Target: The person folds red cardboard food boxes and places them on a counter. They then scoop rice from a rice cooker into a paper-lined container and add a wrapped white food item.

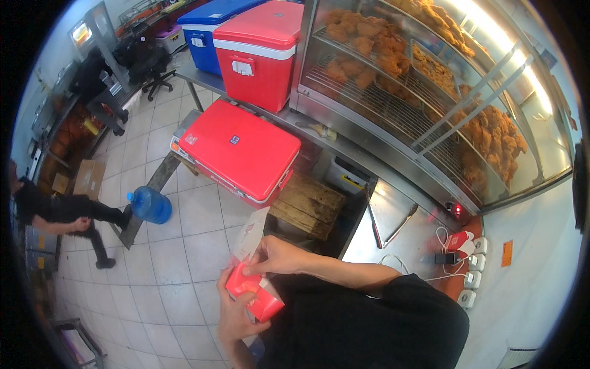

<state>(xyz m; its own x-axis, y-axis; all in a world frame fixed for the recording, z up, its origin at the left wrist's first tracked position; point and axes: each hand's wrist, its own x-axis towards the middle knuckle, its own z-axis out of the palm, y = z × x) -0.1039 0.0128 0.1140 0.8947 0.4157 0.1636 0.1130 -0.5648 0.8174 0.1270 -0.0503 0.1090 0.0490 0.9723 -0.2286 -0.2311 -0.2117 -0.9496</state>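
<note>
Red carton (265,305) between both hands (232,320), within their grip

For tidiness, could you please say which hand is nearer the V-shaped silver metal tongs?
Right: the right hand is below-left of the tongs in view; the left hand is farther left and lower.

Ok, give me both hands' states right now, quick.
Left hand: closed on the red-and-white carton, holding it.
Right hand: closed on the same carton, also holding it.
</note>
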